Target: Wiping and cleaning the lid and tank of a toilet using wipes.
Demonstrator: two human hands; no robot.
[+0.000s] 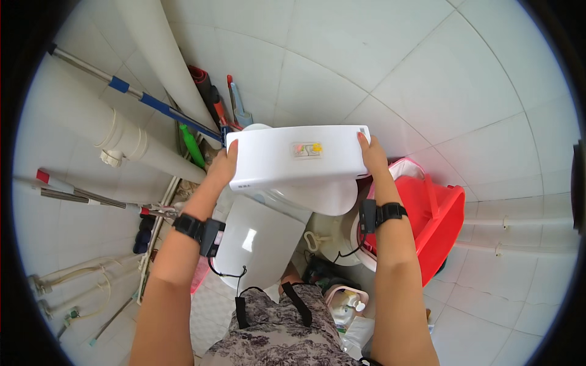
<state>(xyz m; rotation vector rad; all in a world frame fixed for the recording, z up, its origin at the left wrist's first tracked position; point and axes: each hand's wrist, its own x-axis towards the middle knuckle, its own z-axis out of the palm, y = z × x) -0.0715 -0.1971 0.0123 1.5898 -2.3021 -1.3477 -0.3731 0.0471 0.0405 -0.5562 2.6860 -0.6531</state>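
A white oblong case, which looks like plastic, is held up level in front of me between both hands. It bears a small clear panel with coloured bits and a little writing near its lower left corner. My left hand grips its left end, thumb on the near face. Around the right end my right hand is closed in the same way, thumb near the upper corner. Below the case is a toilet with its glossy white lid down. Another rounded white part shows partly beneath the case.
A red plastic basin leans at my right, near a pail. A small bin stands by my legs. On the left are white pipes, a blue-and-metal pole, a green bottle and mop handles. Tiled walls surround me.
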